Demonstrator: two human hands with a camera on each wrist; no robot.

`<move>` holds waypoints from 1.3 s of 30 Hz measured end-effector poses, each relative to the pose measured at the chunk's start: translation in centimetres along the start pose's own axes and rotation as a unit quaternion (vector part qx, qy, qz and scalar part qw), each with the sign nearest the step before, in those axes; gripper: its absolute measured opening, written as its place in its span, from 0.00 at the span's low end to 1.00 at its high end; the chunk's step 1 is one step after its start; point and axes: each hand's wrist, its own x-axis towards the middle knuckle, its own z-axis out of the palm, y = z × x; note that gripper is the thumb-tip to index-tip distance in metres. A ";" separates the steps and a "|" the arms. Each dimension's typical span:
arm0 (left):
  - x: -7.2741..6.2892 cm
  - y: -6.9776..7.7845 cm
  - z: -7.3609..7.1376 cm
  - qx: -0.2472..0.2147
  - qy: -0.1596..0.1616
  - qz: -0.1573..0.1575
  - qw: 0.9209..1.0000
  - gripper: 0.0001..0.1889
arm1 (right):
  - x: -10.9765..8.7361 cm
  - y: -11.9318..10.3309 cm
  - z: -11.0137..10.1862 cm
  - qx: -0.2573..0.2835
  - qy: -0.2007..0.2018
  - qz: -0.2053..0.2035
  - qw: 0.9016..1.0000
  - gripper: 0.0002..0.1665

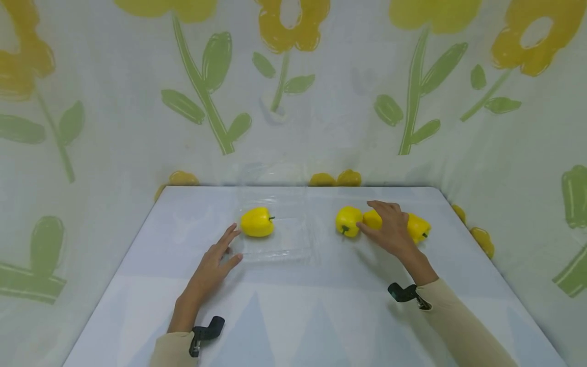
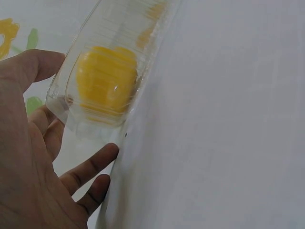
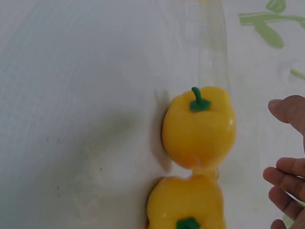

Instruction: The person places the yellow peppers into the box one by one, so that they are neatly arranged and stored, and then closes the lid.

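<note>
In the head view a yellow bell pepper (image 1: 257,222) with a green stem lies inside a clear plastic container (image 1: 293,253). My left hand (image 1: 212,267) is at the container's left side, fingers spread. In the left wrist view its thumb tip (image 2: 56,62) meets the container's rim, while two other fingers are below the corner. On the right, my right hand (image 1: 390,229) is held over a row of yellow bell peppers, fingers loosely bent and apart from them. The leftmost bell pepper (image 1: 347,224) is beside the thumb; a middle bell pepper (image 1: 372,219) is partly hidden; another bell pepper (image 1: 417,229) lies right of the hand.
The white table (image 1: 321,316) has pale blue triangles near its front. Behind it hangs a curtain (image 1: 339,102) printed with yellow flowers, also along both sides. The container's clear lid (image 1: 272,176) stands raised at the back. Each wrist carries a black camera mount (image 1: 208,330).
</note>
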 end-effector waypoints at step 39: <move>0.1 -0.1 0.1 0.002 0.005 0.013 1.000 0.33 | -2.6 6.3 -2.8 -0.065 0.023 0.083 0.994 0.44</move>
